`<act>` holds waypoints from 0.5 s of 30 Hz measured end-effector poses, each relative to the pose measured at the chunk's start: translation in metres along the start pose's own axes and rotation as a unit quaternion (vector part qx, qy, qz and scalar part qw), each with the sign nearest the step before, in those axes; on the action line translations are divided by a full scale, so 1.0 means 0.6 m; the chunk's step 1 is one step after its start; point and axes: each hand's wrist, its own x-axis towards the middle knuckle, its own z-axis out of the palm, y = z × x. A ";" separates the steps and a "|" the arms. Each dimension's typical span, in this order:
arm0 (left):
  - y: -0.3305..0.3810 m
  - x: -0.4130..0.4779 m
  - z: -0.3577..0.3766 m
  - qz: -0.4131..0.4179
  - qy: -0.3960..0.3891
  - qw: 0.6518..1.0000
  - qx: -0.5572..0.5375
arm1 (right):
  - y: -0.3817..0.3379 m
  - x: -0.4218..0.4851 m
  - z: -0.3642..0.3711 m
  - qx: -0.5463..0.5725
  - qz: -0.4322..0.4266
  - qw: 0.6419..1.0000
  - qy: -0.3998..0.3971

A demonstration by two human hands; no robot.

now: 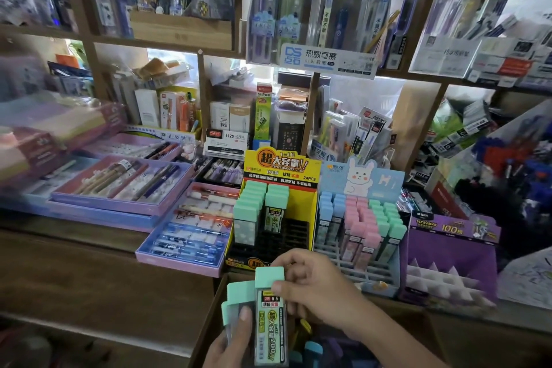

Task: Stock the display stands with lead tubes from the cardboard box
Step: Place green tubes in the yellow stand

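Head view, and it all happens low in the middle of the frame. A clutch of lead tubes (239,296) is gripped in the left hand (230,343), thumb laid across their clear bodies. The front tube (271,323) is being pinched near its cap by the right hand (316,290), thumb on the face and fingers curled over the top.

That tube is held upright with the mint cap uppermost, so its long axis runs bottom to top of the frame. Both hands are seen just above the brown cardboard box (210,320) at the bottom edge.

Now the relation that matters: the yellow display stand (280,169) lies directly above the hands in the frame. Its empty black slots (291,236) sit just beyond the right hand's knuckles, which makes that the nearer hand. A short forward carry with the cap kept up looks to be what is called for.

On materials, the tube is a flat-sided box of clear hard plastic with a glossy green label and a smooth matte cap. The stand is printed card around a black gridded insert, and seated tubes (254,212) fill its left columns. A pale blue rabbit stand (361,179) is set right beside it, stocked with pastel caps.
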 end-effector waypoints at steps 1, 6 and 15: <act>0.000 0.005 -0.005 -0.020 -0.012 1.000 -0.009 | -0.001 0.001 -0.003 0.003 -0.005 1.000 0.006; -0.001 0.025 -0.016 -0.096 -0.009 0.991 -0.093 | -0.014 0.007 -0.024 -0.002 -0.045 0.997 0.057; -0.001 0.032 -0.037 -0.174 -0.001 0.979 -0.109 | -0.067 0.044 -0.062 -0.024 -0.110 0.977 0.184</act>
